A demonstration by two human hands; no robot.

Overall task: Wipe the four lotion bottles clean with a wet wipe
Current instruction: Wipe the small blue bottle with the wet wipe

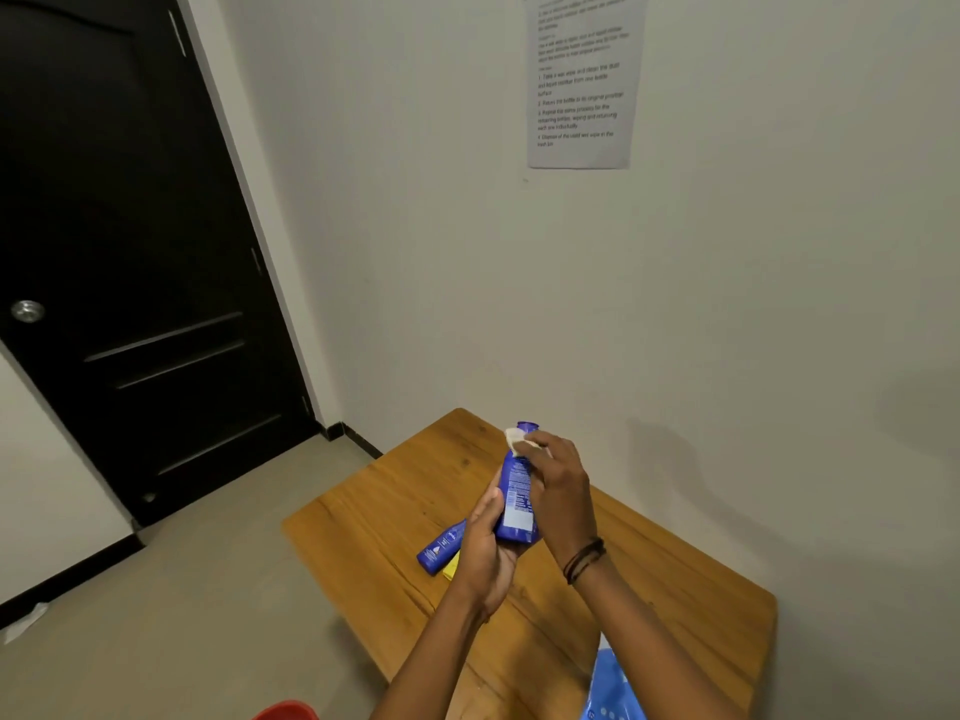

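Head view: two hands work a wet wipe against a blue lotion bottle above a wooden surface.

The left hand (485,543) is curled around the lower part of the blue lotion bottle (515,498), holding it upright in the air over the middle of the surface (649,589); the right hand (556,483) is closed on a white wet wipe (517,441), pressing it to the bottle just under the cap; a dark cord bracelet (584,559) sits on the right wrist; a second blue bottle (440,548) lies on its side near the surface's left edge, touching a yellow item (451,569) mostly hidden by the left hand; a blue packet (613,688) rests at the near edge; a printed sheet (582,80) hangs on the wall; a dark door (130,252) stands at left.
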